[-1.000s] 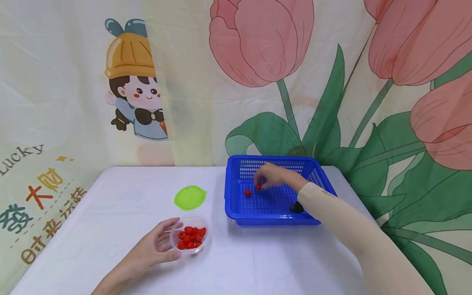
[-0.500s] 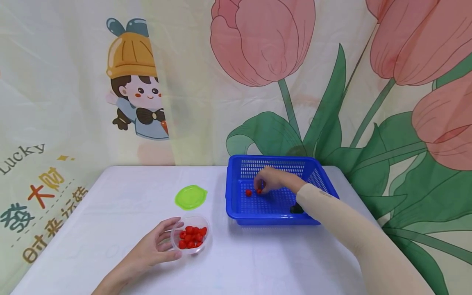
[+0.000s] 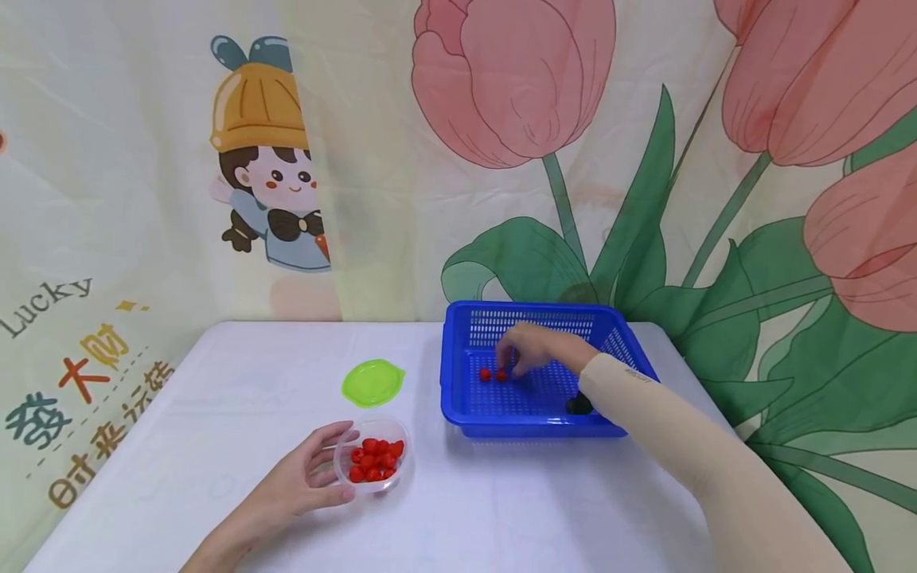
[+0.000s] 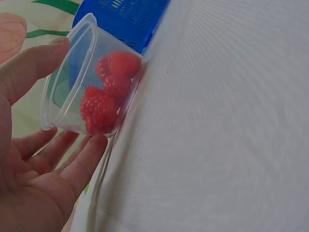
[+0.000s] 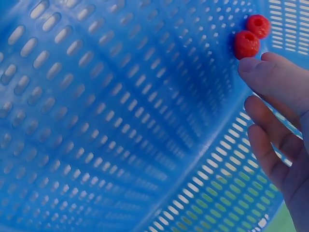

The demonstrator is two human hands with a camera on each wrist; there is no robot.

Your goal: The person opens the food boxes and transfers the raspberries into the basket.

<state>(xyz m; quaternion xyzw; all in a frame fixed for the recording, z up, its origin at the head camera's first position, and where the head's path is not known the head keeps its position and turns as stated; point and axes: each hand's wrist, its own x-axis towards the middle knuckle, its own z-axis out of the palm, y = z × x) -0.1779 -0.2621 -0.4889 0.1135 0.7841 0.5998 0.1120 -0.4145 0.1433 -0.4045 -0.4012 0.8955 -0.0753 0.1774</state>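
In the head view my left hand (image 3: 304,471) holds a clear plastic tub (image 3: 383,483) with several red raspberries (image 3: 374,460) inside. Its thumb and fingers curl around the tub's side, as the left wrist view also shows. Inside the blue basket (image 3: 458,410), my right hand (image 3: 532,348) hovers low with loosely bent fingers that pinch nothing. Two more raspberries lie there side by side, the nearer raspberry (image 5: 247,45) just beyond the thumb tip and the other raspberry (image 5: 258,26) behind it. Whether the thumb touches the nearer one I cannot tell.
A lime-green lid (image 3: 373,383) lies on the white table (image 3: 272,382), behind the tub and left of the basket. A dark thing (image 3: 579,404) shows beside my right sleeve, partly hidden. Behind the table hangs a printed cloth (image 3: 380,175).
My right hand has lowered the raspberry between its fingers to the basket floor, close to the other one, and its fingers have come off it. The left hand has stayed in place.
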